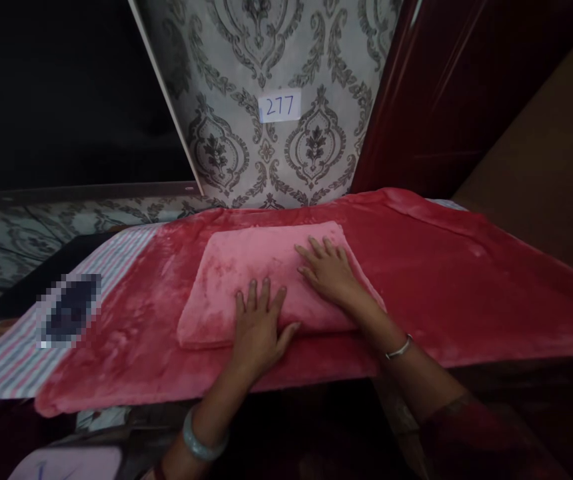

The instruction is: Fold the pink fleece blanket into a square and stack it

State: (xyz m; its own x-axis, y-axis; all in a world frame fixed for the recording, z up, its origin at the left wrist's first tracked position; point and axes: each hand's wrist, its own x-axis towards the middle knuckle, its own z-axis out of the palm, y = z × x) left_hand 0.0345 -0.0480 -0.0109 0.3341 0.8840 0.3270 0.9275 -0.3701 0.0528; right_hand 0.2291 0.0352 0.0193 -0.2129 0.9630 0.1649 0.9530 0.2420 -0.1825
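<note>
A pink plush cloth, folded into a flat rectangle [236,257], lies on a larger red plush blanket [431,280] spread over the table. My left hand [259,330] rests palm down on its near edge, fingers spread. Farther back and to the right, my right hand [329,270] lies flat on the same folded cloth, its fingers apart. Neither hand grips anything. What lies under the palms is hidden.
On the left, a striped cloth [11,363] shows under the blanket, with a blurred-out dark object [71,310] on it. A large black screen [66,100] stands behind at left. A dark red glossy panel [431,87] rises at right. A paper label [280,105] is on the patterned wall.
</note>
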